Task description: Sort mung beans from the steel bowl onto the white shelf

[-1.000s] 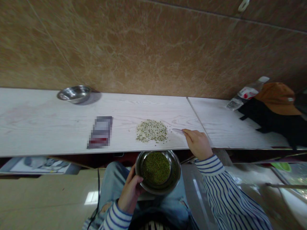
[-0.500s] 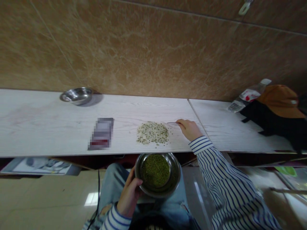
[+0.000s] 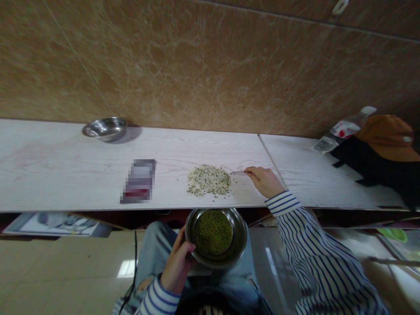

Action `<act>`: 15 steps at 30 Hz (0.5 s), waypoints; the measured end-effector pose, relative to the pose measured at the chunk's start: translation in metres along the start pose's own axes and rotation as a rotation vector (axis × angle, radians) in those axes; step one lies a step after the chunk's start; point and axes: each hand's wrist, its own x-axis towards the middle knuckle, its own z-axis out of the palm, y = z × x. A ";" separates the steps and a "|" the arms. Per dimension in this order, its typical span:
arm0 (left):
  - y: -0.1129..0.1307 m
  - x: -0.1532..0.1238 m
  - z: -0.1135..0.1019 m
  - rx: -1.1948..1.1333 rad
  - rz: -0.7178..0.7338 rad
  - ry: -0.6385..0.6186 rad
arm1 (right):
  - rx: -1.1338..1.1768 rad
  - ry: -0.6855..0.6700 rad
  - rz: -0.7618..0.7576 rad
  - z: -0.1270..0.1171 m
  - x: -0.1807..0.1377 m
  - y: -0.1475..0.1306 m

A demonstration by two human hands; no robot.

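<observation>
My left hand point(image 3: 177, 262) grips the rim of a steel bowl point(image 3: 241, 245) full of green beans point(image 3: 213, 231), held over my lap just below the table edge. My right hand point(image 3: 264, 180) rests on the white wooden table point(image 3: 65, 175) and pinches a thin metal tool point(image 3: 239, 173), perhaps tweezers or a small spoon. Its tip points left and lies at the right edge of a pile of mixed pale and green grains point(image 3: 208, 180) on the table.
An empty steel bowl point(image 3: 105, 128) stands at the back left by the brown tiled wall. A blurred dark packet point(image 3: 139, 181) lies left of the pile. A plastic bottle point(image 3: 344, 129), an orange cap point(image 3: 387, 136) and dark cloth point(image 3: 377, 170) are at the far right.
My right hand with the tool first slid away from me and left toward the pile, then drew back slightly right. The left hand and bowl barely moved.
</observation>
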 end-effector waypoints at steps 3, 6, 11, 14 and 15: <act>0.001 0.000 -0.001 0.008 -0.001 0.008 | 0.005 -0.009 -0.024 0.000 0.002 0.001; 0.001 0.000 0.000 -0.002 0.007 0.007 | 0.012 -0.028 -0.056 -0.001 0.001 0.002; 0.000 -0.001 -0.001 0.008 0.006 0.015 | 0.019 -0.055 -0.098 -0.007 -0.005 0.005; -0.002 0.000 -0.003 0.019 0.001 0.000 | 0.040 -0.065 -0.106 -0.010 -0.009 0.006; -0.002 0.001 -0.003 0.023 -0.001 -0.001 | 0.044 -0.065 -0.104 -0.011 -0.010 0.006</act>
